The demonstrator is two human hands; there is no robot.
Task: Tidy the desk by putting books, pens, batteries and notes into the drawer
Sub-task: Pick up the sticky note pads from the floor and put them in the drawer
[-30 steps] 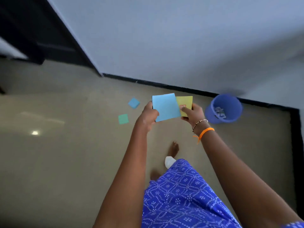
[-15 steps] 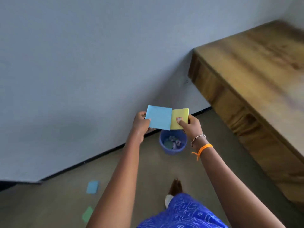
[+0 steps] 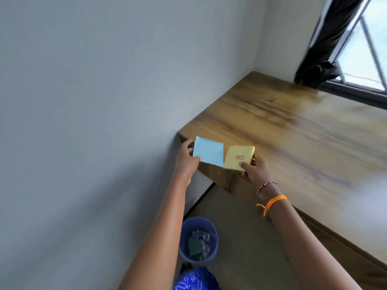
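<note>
1. One blue waste bin, partly filled with scraps, is seen on the floor nearest the person.
2. One blue note pad is pinched at its left edge by the left hand.
3. One yellow note pad is pinched at its lower corner by the right hand.
4. Both pads are held side by side, overlapping, at the near corner of one wooden desk.
5. One window is located beyond the desk.

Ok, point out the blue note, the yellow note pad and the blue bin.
blue note (image 3: 208, 151), head view, middle of its face.
yellow note pad (image 3: 238, 157), head view, top sheet near the red label.
blue bin (image 3: 184, 229), head view, left rim.
</note>
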